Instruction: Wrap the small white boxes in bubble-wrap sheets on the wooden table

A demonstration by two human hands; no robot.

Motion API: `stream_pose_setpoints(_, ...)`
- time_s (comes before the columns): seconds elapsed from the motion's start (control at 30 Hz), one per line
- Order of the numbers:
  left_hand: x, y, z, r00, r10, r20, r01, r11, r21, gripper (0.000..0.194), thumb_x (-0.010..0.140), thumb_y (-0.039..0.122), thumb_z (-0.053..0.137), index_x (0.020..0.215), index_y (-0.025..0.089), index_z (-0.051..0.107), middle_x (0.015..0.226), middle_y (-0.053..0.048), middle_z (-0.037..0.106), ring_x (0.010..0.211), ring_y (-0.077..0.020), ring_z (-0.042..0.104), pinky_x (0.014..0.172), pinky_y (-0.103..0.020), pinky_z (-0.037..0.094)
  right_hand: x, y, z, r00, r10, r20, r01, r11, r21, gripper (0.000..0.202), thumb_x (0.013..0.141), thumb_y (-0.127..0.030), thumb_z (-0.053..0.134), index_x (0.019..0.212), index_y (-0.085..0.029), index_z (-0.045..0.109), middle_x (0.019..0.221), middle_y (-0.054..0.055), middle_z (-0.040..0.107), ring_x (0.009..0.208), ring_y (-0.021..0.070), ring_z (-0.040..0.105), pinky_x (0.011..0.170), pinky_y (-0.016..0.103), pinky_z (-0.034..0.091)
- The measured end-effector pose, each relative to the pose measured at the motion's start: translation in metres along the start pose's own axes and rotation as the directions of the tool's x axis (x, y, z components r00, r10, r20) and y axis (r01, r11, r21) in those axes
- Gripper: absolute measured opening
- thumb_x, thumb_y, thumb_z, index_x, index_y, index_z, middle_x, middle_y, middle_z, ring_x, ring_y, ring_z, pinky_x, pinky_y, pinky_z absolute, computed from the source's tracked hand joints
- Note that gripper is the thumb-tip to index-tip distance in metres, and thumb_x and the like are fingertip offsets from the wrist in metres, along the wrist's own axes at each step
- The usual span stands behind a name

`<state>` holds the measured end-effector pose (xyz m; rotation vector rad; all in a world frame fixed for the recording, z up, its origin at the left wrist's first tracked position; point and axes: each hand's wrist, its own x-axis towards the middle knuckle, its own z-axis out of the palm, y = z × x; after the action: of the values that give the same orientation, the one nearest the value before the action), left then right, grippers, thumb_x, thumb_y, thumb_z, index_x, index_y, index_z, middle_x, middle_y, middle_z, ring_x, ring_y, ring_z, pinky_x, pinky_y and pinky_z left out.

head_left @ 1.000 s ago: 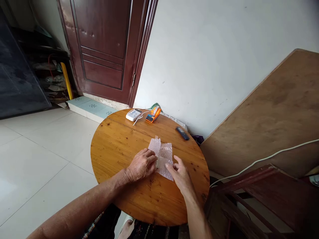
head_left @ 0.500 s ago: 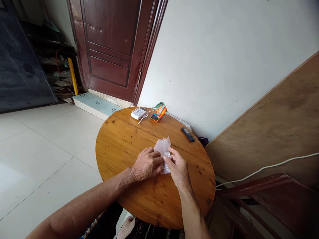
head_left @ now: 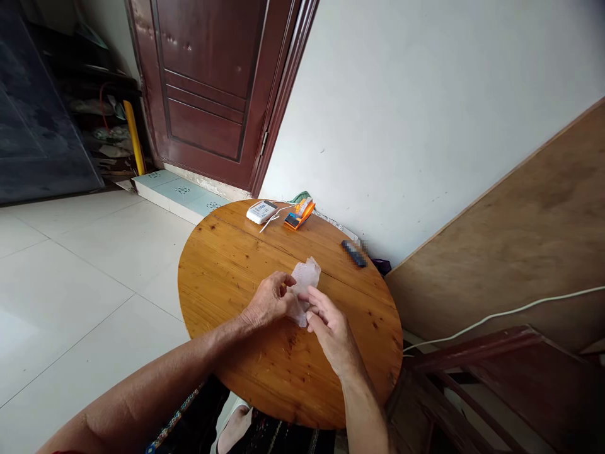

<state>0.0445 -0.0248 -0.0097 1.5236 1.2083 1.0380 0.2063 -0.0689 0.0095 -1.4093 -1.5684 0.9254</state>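
A small piece of clear bubble wrap [head_left: 306, 273] lies on the round wooden table [head_left: 222, 265] between my hands, its far end sticking up past my fingers. On its left edge rests my left hand [head_left: 270, 301], with bent fingers and thumb closed around the plastic. From the right, my right hand [head_left: 333, 331] holds the near part, its fingers reaching across and its thumb at the lower edge. The fingers cover the middle of the wrap, so I cannot tell whether something lies inside it.
At the table's far side sit a white device with a cord [head_left: 262, 212] and an orange tape dispenser [head_left: 299, 214]. A dark, partly blurred object [head_left: 353, 253] lies near the right edge. The wall [head_left: 401, 126] rises close behind, with a brown door [head_left: 208, 94] to the left.
My left hand has shifted slightly left and loosened its fingers on the bubble wrap. My right fingers have moved left across the plastic. The view has shifted a little.
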Motion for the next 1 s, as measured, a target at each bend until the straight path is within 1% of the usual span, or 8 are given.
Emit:
stream_pose_setpoints(0.1, 0.002, 0.001, -0.001, 0.996, -0.075, 0.038, 0.076, 0.996, -0.035, 0.013, 0.078, 0.028, 0.058, 0.081, 0.015, 0.06, 0.067, 0.002, 0.058, 0.059, -0.0112, 0.051, 0.055, -0.022, 0.038, -0.003, 0.006, 0.008, 0.995, -0.092, -0.03, 0.085, 0.982, -0.169, 0.058, 0.078, -0.022, 0.054, 0.136, -0.018, 0.053, 0.107, 0.01, 0.072, 0.07, 0.0161, 0.062, 0.073, 0.034, 0.055)
stream_pose_setpoints(0.17, 0.001, 0.002, -0.002, 0.995, -0.076, 0.068, 0.075, 0.997, 0.015, 0.023, 0.076, 0.039, 0.064, 0.075, 0.016, 0.058, 0.067, 0.002, 0.058, 0.061, -0.0121, 0.051, 0.055, -0.023, 0.037, -0.003, 0.007, 0.016, 0.985, -0.159, -0.071, 0.131, 0.944, -0.301, 0.056, 0.08, -0.022, 0.054, 0.136, -0.018, 0.054, 0.099, 0.009, 0.073, 0.072, 0.0187, 0.063, 0.077, 0.036, 0.055)
stream_pose_setpoints(0.27, 0.001, 0.002, -0.001, 0.996, -0.048, 0.079, 0.041, 0.995, 0.089, 0.027, 0.073, 0.04, 0.069, 0.078, 0.016, 0.058, 0.071, 0.003, 0.059, 0.065, -0.0126, 0.051, 0.058, -0.023, 0.036, -0.004, 0.005, 0.024, 0.965, -0.244, -0.094, 0.189, 0.901, -0.39, 0.054, 0.082, -0.022, 0.052, 0.136, -0.019, 0.054, 0.11, 0.011, 0.072, 0.089, 0.0231, 0.066, 0.084, 0.038, 0.054)
stream_pose_setpoints(0.4, 0.001, -0.001, -0.001, 0.994, -0.047, 0.096, 0.036, 0.993, 0.115, 0.016, 0.072, 0.027, 0.068, 0.08, 0.017, 0.058, 0.069, 0.005, 0.056, 0.064, -0.0111, 0.049, 0.057, -0.022, 0.035, -0.007, 0.003, 0.016, 0.98, -0.192, -0.057, 0.171, 0.948, -0.268, 0.057, 0.082, -0.023, 0.056, 0.138, -0.02, 0.05, 0.115, 0.011, 0.071, 0.075, 0.0171, 0.064, 0.073, 0.033, 0.055)
stream_pose_setpoints(0.57, 0.001, -0.001, 0.001, 0.994, -0.056, 0.091, 0.043, 0.99, 0.134, 0.019, 0.071, 0.024, 0.07, 0.084, 0.018, 0.057, 0.068, 0.006, 0.053, 0.062, -0.0104, 0.047, 0.058, -0.023, 0.036, -0.001, 0.011, -0.011, 0.949, -0.111, -0.296, 0.073, 0.988, -0.138, 0.042, 0.087, -0.039, 0.056, 0.123, -0.017, 0.061, 0.109, 0.013, 0.073, 0.094, 0.0224, 0.067, 0.081, 0.036, 0.054)
stream_pose_setpoints(0.63, 0.002, -0.002, 0.001, 0.994, -0.044, 0.098, 0.031, 0.992, 0.125, 0.025, 0.071, 0.022, 0.069, 0.093, 0.018, 0.058, 0.068, 0.007, 0.053, 0.062, -0.0102, 0.047, 0.059, -0.023, 0.036, 0.006, 0.014, -0.014, 0.956, -0.13, -0.265, 0.076, 0.976, -0.203, 0.042, 0.087, -0.04, 0.055, 0.122, -0.018, 0.062, 0.113, 0.013, 0.072, 0.102, 0.0249, 0.066, 0.085, 0.038, 0.053)
stream_pose_setpoints(0.8, 0.003, -0.009, 0.004, 0.994, 0.004, 0.109, -0.02, 0.99, 0.143, 0.037, 0.074, 0.024, 0.066, 0.11, 0.017, 0.058, 0.071, 0.006, 0.055, 0.063, -0.0112, 0.05, 0.061, -0.023, 0.039, 0.02, 0.018, -0.005, 0.973, -0.231, -0.011, 0.209, 0.897, -0.39, 0.036, 0.091, -0.034, 0.047, 0.119, -0.022, 0.067, 0.123, 0.01, 0.069, 0.116, 0.0259, 0.061, 0.104, 0.044, 0.044)
stream_pose_setpoints(1.0, 0.0, -0.009, 0.005, 0.979, 0.141, 0.145, -0.182, 0.928, 0.326, 0.055, 0.079, 0.025, 0.059, 0.134, 0.023, 0.056, 0.092, -0.002, 0.062, 0.074, -0.0161, 0.059, 0.073, -0.028, 0.047, 0.023, 0.021, -0.014, 0.952, -0.274, -0.135, 0.206, 0.903, -0.378, 0.036, 0.091, -0.037, 0.048, 0.115, -0.02, 0.067, 0.121, 0.012, 0.069, 0.115, 0.0269, 0.061, 0.102, 0.045, 0.045)
